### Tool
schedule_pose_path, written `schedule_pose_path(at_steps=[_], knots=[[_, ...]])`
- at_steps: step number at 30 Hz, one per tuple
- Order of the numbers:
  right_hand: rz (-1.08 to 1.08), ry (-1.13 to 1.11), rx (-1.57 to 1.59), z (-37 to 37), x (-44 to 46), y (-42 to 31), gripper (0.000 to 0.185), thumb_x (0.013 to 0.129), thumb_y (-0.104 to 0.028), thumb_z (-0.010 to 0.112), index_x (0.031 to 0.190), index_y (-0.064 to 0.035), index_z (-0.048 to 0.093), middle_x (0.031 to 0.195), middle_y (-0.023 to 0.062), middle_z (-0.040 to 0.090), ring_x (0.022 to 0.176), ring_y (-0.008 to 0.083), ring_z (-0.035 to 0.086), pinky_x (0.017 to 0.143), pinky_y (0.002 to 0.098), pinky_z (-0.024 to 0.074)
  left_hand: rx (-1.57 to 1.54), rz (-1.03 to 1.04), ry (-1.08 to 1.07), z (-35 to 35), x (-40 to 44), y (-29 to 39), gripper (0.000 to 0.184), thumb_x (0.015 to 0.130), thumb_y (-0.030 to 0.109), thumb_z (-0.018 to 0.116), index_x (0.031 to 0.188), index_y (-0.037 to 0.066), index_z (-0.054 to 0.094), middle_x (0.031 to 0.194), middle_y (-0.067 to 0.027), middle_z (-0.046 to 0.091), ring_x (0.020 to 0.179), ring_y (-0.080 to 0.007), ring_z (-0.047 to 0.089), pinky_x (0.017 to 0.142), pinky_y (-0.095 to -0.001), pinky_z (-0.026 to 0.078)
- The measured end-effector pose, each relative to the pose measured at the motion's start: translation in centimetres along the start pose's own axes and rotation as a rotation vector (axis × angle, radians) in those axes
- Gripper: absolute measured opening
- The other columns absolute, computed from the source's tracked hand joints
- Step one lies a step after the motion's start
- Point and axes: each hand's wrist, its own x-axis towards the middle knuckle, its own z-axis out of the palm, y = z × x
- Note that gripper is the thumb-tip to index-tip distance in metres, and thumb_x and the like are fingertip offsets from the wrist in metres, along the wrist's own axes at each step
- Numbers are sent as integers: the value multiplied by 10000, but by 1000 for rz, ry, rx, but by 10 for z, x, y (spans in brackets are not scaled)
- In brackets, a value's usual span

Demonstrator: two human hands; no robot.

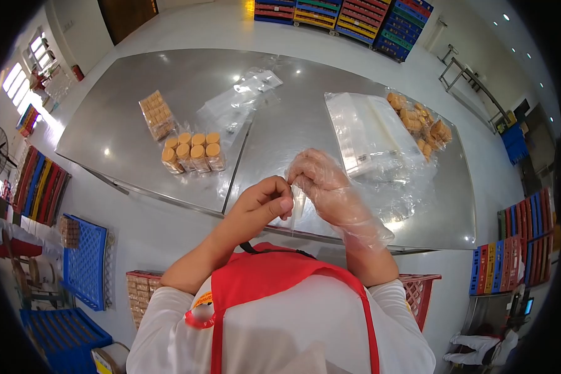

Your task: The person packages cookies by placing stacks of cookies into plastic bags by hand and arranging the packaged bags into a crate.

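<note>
Across the steel table (274, 134), I see a stack of clear bags (363, 128) lying right of wrapped tan rounds (193, 151) as my gloved right hand (321, 181) and bare left hand (269, 201), fingers closed, grasp clear film (298, 207) above the near edge.

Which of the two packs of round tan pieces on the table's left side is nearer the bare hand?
The pack showing round tops in two rows: it is nearer the left hand. The other pack lies farther away.
</note>
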Motion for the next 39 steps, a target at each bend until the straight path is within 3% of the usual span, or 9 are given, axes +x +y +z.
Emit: schedule_pose_path(at_steps=[3,10,15,18,24,27,30,35,39], knots=[[-24,-99,-231,-6,2,-2,111,887,-21,609,991,-56,628,959,67,561,951,234,552,848,347,453,156,-37,36,6,-5,8,105,942,119,603,925,33,544,844,-19,563,783,-85,531,712,-249,460],[199,-136,510,23,-19,9,494,928,-118,660,1371,-81,444,1173,79,514,1038,178,555,920,334,471,363,128,104,-6,3,-7,144,729,-70,568,808,38,515,782,-16,523,766,-102,522,686,-260,443],[545,46,660,26,-28,17,77,923,-71,611,871,-32,571,785,37,585,739,123,589,693,280,501,375,69,396,-7,13,-12,139,705,-86,563,737,43,522,799,-34,475,719,-153,516,668,-283,442],[649,82,640,18,-29,28,137,926,-114,609,819,-34,577,732,33,575,698,113,575,653,265,484,929,412,233,5,18,10,192,718,-85,559,861,28,619,964,-91,551,742,-222,613,654,-345,488],[763,169,366,2,-47,51,140,864,-143,665,796,-50,584,795,69,610,695,151,575,627,309,487,1491,176,74,4,17,41,377,720,-89,528,1060,7,658,1359,-110,501,926,-318,659,778,-403,535],[145,414,-874,8,-48,38,87,784,-83,688,811,-57,610,912,101,610,752,222,589,633,356,502,1367,166,51,4,24,49,389,727,-79,526,1094,-8,636,1372,-127,486,931,-351,651,792,-415,533],[-675,145,-822,-6,-42,20,182,732,-52,691,904,-34,633,1001,135,597,834,299,597,665,407,519,1328,135,-193,8,38,41,434,749,-63,535,1179,-31,582,1394,-127,473,940,-364,649,795,-432,529],[-275,-436,-943,-13,-27,68,392,809,-131,581,1183,-23,633,1184,192,619,1064,330,608,934,409,505,1500,196,-529,38,64,46,502,800,20,558,1291,-57,489,1394,-230,447,949,-371,655,798,-446,525],[-361,-86,-1057,3,10,137,464,934,-185,532,1354,10,491,1384,262,474,1164,366,579,1014,418,467,1349,-15,-517,102,71,20,475,857,73,533,1300,-95,494,1302,-327,492,946,-371,663,781,-429,546]])
